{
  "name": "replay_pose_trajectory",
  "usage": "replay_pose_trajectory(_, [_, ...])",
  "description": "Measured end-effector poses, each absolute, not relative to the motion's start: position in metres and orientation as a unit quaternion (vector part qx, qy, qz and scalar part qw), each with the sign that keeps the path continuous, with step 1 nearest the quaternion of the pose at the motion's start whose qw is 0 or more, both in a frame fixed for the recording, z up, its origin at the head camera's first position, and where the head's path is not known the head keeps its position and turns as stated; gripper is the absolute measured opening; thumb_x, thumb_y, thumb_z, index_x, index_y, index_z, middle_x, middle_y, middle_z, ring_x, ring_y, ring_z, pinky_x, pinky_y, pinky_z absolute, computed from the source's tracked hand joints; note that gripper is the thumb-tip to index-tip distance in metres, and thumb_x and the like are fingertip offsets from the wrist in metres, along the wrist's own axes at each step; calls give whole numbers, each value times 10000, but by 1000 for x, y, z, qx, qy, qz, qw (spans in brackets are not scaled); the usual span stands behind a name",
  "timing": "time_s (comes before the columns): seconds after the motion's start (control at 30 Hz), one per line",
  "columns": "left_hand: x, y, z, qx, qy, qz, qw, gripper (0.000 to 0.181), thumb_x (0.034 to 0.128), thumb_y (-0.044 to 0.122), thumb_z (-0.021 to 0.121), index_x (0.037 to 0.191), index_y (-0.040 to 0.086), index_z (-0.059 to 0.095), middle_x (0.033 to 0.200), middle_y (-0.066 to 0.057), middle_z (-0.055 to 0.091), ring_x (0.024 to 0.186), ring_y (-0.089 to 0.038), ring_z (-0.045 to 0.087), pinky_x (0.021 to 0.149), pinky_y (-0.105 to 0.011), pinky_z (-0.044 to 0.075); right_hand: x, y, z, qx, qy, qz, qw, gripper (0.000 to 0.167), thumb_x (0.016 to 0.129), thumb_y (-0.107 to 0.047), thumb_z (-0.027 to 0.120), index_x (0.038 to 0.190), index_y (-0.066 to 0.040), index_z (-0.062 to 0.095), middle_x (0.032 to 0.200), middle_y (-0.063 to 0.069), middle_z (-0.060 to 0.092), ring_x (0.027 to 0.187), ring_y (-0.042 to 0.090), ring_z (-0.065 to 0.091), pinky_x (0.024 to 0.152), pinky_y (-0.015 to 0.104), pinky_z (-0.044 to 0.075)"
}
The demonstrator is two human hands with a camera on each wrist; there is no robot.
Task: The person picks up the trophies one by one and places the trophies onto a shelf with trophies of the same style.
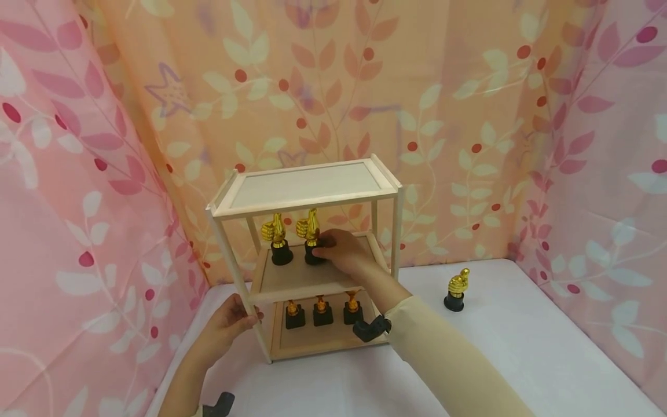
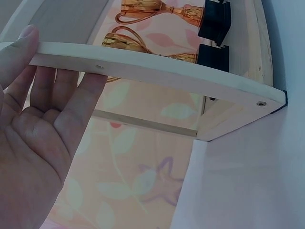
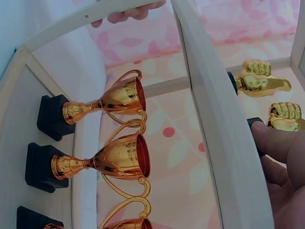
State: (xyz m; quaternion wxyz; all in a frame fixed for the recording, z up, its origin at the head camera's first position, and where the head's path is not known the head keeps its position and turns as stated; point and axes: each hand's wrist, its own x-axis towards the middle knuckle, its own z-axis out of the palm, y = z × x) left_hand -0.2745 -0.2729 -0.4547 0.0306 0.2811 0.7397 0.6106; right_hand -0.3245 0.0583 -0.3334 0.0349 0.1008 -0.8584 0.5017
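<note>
Rightward of the left hand (image 1: pixel 225 324) gripping a rack post (image 1: pixel 230 260), the right hand (image 1: pixel 344 251) pinches a thumbs-up trophy (image 1: pixel 311 238).

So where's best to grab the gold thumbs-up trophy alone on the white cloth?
Probably by its round black base, from the right: the gold trophy stands upright, that side is open, and the base's plain sides look easier to pinch than the knobbly fist.
</note>
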Motion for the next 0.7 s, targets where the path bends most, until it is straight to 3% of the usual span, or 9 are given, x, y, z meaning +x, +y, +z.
replay_pose_trajectory(0.7, [-274, -272, -455, 281, 745, 605, 26, 273, 1013, 8, 593, 1202, -85, 420, 1147, -298, 574, 1076, -162, 693, 936, -265, 565, -338, 54, -339, 120, -867, 481, 55, 456, 958, -257, 739, 1362, -81, 620, 1288, 95, 667, 1148, 253, 634, 982, 426, 522])
